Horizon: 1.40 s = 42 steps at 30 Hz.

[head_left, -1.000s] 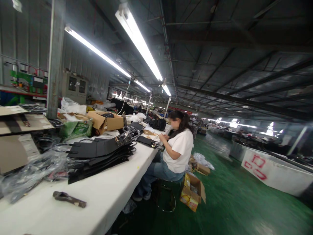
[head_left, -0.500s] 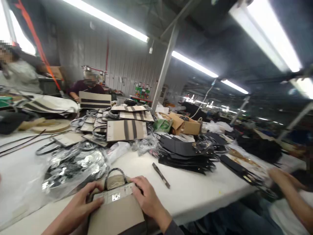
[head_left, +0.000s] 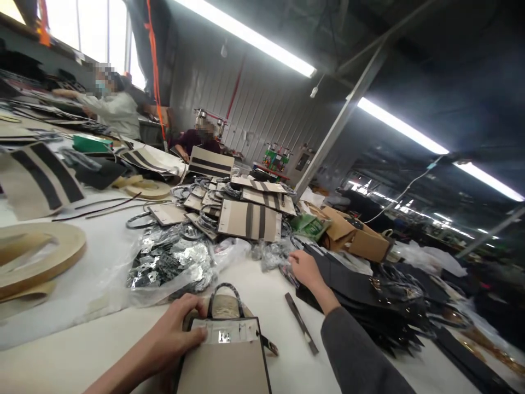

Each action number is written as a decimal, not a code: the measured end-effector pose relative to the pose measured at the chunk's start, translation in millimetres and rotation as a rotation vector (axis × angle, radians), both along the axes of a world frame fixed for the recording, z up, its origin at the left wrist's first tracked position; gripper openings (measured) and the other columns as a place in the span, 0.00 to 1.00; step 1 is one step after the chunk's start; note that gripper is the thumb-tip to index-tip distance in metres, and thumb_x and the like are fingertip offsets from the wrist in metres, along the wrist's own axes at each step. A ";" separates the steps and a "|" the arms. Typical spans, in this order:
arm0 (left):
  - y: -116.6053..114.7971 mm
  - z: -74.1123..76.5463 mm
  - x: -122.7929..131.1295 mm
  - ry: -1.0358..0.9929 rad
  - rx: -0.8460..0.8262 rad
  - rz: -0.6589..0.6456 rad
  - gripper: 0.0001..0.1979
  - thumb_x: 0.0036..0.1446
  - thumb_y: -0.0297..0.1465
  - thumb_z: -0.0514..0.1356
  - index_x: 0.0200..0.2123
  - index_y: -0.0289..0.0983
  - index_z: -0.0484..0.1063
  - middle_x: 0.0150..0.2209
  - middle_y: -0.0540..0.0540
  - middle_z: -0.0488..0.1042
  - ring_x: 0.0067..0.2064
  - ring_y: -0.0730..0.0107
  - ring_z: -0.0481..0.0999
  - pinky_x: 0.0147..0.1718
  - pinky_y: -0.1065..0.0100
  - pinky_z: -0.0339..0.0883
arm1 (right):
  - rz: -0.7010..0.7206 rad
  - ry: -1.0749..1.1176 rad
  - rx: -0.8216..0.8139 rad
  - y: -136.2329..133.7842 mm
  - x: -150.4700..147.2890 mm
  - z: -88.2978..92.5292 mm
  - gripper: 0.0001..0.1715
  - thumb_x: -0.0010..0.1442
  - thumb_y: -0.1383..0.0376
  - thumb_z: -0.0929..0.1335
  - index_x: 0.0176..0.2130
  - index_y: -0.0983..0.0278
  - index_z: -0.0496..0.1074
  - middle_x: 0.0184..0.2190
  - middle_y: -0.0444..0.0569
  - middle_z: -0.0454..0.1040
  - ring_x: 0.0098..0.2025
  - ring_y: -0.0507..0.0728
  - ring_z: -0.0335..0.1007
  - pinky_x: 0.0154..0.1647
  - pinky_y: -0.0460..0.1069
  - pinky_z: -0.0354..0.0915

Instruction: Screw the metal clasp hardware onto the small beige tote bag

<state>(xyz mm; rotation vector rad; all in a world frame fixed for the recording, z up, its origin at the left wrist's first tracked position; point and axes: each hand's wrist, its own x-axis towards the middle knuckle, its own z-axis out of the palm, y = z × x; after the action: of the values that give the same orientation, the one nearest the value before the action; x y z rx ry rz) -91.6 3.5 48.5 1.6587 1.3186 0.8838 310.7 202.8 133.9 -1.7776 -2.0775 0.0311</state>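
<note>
A beige handbag (head_left: pixel 225 364) with dark edges and a dark looped handle (head_left: pixel 225 287) stands at the front of the table. A shiny metal plate (head_left: pixel 223 336) sits on its pale top strip, and a small strap with a metal end (head_left: pixel 268 345) sticks out at its right side. My left hand (head_left: pixel 176 334) grips the bag's upper left edge, thumb on the front. Away from the bag, my right hand (head_left: pixel 309 273) is among small items and clear plastic by the black pieces (head_left: pixel 348 279). Its fingers are bent together; what they hold is hidden.
A dark flat tool (head_left: pixel 301 323) lies right of the handbag. Behind are a plastic bag of metal plates (head_left: pixel 172 262), piled beige bag pieces (head_left: pixel 250 219) and a cardboard box (head_left: pixel 356 232). Tape rolls (head_left: pixel 69 251) lie at left. Two people (head_left: pixel 118 112) sit beyond the table.
My right hand has let go of the handbag's top edge and reached forward right to the small items. My left hand stays on the bag. The view has turned left.
</note>
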 end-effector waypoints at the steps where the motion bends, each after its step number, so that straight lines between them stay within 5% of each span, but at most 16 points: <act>1: 0.3 -1.0 0.1 -0.004 -0.008 -0.002 0.18 0.47 0.42 0.61 0.40 0.40 0.72 0.48 0.43 0.77 0.56 0.47 0.72 0.58 0.56 0.66 | -0.005 -0.009 -0.007 15.8 -1.0 -2.1 0.20 0.70 0.70 0.66 0.50 0.70 0.87 0.53 0.63 0.84 0.57 0.65 0.80 0.65 0.53 0.67; 9: 5.5 -10.2 0.0 -0.040 -0.029 -0.021 0.15 0.48 0.42 0.62 0.38 0.41 0.70 0.49 0.44 0.76 0.55 0.48 0.71 0.57 0.57 0.67 | -0.003 -0.065 -0.170 76.8 -3.9 -43.1 0.12 0.67 0.71 0.71 0.40 0.72 0.87 0.37 0.62 0.85 0.44 0.61 0.80 0.53 0.51 0.67; 18: 7.2 -16.9 2.4 -0.007 -0.017 0.029 0.17 0.52 0.46 0.64 0.38 0.41 0.74 0.48 0.43 0.75 0.54 0.48 0.70 0.55 0.58 0.69 | 0.077 -0.016 -0.295 100.2 4.6 -55.4 0.04 0.55 0.70 0.77 0.31 0.70 0.86 0.23 0.48 0.78 0.34 0.58 0.75 0.39 0.49 0.64; 24: 8.8 -18.1 1.3 -0.015 -0.010 -0.013 0.16 0.52 0.45 0.65 0.38 0.41 0.72 0.49 0.44 0.74 0.55 0.50 0.70 0.56 0.58 0.68 | -0.001 0.115 -0.212 108.4 20.7 -66.3 0.14 0.55 0.65 0.76 0.41 0.67 0.89 0.34 0.54 0.86 0.38 0.61 0.80 0.42 0.50 0.69; 33: 7.8 -13.9 1.5 -0.051 -0.042 -0.021 0.15 0.49 0.41 0.63 0.38 0.41 0.70 0.51 0.44 0.74 0.57 0.49 0.69 0.59 0.58 0.66 | -0.009 0.288 -0.088 118.0 38.0 -70.6 0.16 0.54 0.59 0.75 0.39 0.64 0.88 0.38 0.55 0.87 0.41 0.62 0.83 0.47 0.52 0.74; 42: 8.3 -13.9 0.7 -0.067 -0.062 -0.023 0.16 0.46 0.40 0.63 0.38 0.41 0.70 0.50 0.43 0.74 0.58 0.47 0.69 0.60 0.57 0.65 | -0.049 0.505 -0.045 108.0 43.7 -66.9 0.25 0.54 0.51 0.74 0.42 0.67 0.87 0.32 0.55 0.86 0.33 0.61 0.82 0.32 0.51 0.73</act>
<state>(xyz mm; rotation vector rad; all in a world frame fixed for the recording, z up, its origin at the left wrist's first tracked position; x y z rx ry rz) -90.9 11.8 34.6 1.5804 1.2658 0.8693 354.4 310.8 67.0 -1.6336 -1.6789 0.4663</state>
